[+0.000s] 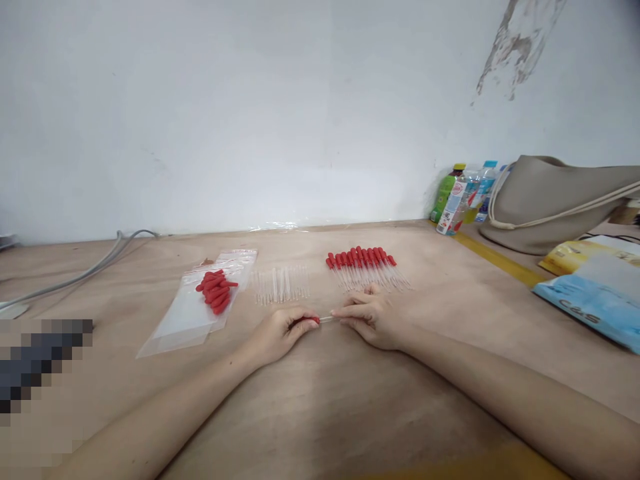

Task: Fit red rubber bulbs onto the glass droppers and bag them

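My left hand [286, 331] is closed around a red rubber dropper bulb [315, 320], with only its end showing. From the bulb a clear glass pipette tube [326, 319] runs across to my right hand [369, 319], whose thumb and fingers pinch its other end. Beyond my right hand lies a row of droppers [361, 260], red bulbs on clear tubes. Loose clear tubes [283, 285] lie side by side beyond my left hand. Farther left, a pile of red bulbs [218, 291] rests on clear plastic bags [183, 320].
A grey cable [95, 267] crosses the table at the left, near a pixelated dark object [40, 360]. Drink bottles [453, 200] and a grey-beige bag [555, 200] stand at the back right. A blue packet [590, 307] and a yellow packet [570, 257] lie at the right.
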Demonstrator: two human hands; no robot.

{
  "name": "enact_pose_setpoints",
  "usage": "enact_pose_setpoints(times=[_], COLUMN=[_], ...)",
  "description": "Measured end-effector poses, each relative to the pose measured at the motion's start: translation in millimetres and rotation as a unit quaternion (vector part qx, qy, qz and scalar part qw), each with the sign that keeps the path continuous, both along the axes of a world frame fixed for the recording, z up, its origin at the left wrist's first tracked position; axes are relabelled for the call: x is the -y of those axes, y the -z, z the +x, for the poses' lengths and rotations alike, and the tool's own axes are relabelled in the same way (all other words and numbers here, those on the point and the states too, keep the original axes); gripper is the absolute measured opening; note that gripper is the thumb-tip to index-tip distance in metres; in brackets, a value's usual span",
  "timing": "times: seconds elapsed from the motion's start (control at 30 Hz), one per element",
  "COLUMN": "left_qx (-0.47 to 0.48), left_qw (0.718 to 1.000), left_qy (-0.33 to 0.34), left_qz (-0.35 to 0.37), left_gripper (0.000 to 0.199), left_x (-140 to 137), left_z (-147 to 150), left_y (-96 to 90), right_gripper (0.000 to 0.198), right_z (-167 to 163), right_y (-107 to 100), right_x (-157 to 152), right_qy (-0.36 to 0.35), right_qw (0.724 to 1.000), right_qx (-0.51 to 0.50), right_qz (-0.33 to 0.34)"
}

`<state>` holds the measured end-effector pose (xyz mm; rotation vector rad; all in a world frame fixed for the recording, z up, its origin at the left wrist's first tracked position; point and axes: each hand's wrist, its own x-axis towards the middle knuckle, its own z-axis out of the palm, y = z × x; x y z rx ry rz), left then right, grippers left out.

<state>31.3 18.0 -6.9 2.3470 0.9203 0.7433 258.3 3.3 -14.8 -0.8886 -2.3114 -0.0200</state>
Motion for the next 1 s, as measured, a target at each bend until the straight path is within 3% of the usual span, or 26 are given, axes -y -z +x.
enact_pose_setpoints(times=[0.3,0.7,0.9,1.0], left_qx=[-0.035,-0.039,-0.035,-0.012], left_qw=[0.998,0.997,0.995,0.995], left_qy=[-0.019,0.004,0.002,-0.033], left_qz=[0.041,0.073,0.091,0.092], left_gripper=[0.021,0.02,0.017,0.023], left_x=[1,3,-1,-3], left_z=[1,2,1,0], left_y=[1.6,-1.0,-0.6,1.9], right_gripper=[0.021,0.023,0.021,0.015], right_z=[-13,-24,-27,-22], right_y=[-3,-6,-20,-28], right_x=[6,7,10,11], right_qy=[0.044,0.03,0.053,0.061], right_qw=[0.998,0.995,0.992,0.992], right_qx=[0.035,0.062,0.092,0.086], right_qz=[0.019,-0.076,-0.069,-0.068])
